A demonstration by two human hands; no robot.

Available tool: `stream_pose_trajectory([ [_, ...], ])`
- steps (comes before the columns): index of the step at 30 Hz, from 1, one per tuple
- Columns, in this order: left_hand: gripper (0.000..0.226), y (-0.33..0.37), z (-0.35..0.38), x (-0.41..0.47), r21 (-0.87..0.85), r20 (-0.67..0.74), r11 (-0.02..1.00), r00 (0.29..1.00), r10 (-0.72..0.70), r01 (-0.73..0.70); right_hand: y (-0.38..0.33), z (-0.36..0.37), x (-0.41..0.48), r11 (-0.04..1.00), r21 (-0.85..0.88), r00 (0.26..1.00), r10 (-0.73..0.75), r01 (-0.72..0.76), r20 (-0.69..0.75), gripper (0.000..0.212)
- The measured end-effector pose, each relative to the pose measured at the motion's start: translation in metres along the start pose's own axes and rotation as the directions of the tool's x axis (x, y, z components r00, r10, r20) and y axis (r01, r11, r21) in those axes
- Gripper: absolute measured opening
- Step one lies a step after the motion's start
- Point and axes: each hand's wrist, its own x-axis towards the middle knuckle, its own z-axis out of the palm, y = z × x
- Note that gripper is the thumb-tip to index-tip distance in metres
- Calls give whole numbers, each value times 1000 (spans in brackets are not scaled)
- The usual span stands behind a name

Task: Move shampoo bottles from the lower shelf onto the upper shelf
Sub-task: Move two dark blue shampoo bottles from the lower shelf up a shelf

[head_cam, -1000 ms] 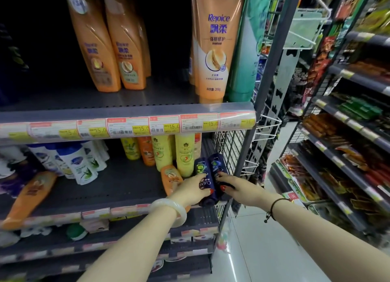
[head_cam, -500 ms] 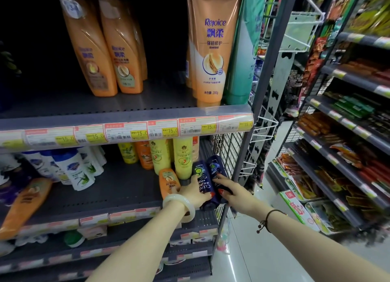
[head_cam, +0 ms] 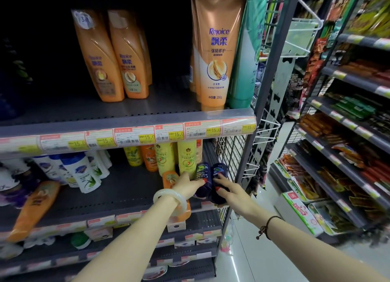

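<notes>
Two dark blue shampoo bottles stand side by side at the right end of the lower shelf (head_cam: 118, 189). My left hand (head_cam: 187, 185) grips the left dark bottle (head_cam: 200, 173). My right hand (head_cam: 231, 190) grips the right dark bottle (head_cam: 219, 171), fingers curled round its front. A small orange bottle (head_cam: 169, 178) sits just left of my left hand, partly hidden by my wrist. The upper shelf (head_cam: 147, 106) carries orange Rejoice bottles (head_cam: 115, 58), a tall orange tube (head_cam: 217, 49) and a green tube (head_cam: 245, 56), with bare shelf between them.
Yellow and orange bottles (head_cam: 185, 157) stand behind the dark ones. White bottles (head_cam: 84, 174) and a lying orange bottle (head_cam: 33, 208) fill the lower shelf's left. A wire grid (head_cam: 230, 155) closes the shelf's right side. A snack rack (head_cam: 348, 134) stands across the aisle.
The view has drawn closer and tilted up. Both hands stay on the two dark bottles, now wrapped more fully round them.
</notes>
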Motion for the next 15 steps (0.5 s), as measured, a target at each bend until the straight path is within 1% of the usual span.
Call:
stream_pose_trajectory([
  [2, 39, -1, -4, 0, -32, -10, 999, 1000, -2, 2, -3, 2, -2, 1000, 0, 1000, -10, 10, 4, 40],
  [4, 38, -1, -8, 0, -59, -20, 998, 1000, -14, 13, -7, 2, -5, 1000, 7, 999, -29, 29, 13, 39],
  [6, 33, 2, -13, -1, -112, -15, 993, 999, -32, 30, -10, 2, -6, 997, -42, 997, -70, 69, -17, 39],
  [8, 28, 4, -18, -3, -193, 34, 978, 996, -79, 84, -15, 1, -10, 994, -54, 992, -103, 100, -67, 38],
  [9, 26, 5, -20, -6, -248, 73, 961, 992, -107, 122, -16, 0, -11, 994, -21, 989, -112, 111, -93, 37],
  [11, 28, 6, -24, -11, -320, 129, 933, 983, -132, 168, -20, -1, -13, 984, 130, 982, -104, 125, -159, 34],
  [13, 37, 5, -26, -15, -346, 140, 923, 982, -128, 170, -27, 1, -15, 937, 335, 980, -40, 105, -194, 31],
  [15, 39, 5, -27, -19, -366, 138, 918, 984, -109, 153, -33, 7, -16, 887, 449, 983, -27, 108, -184, 25],
])
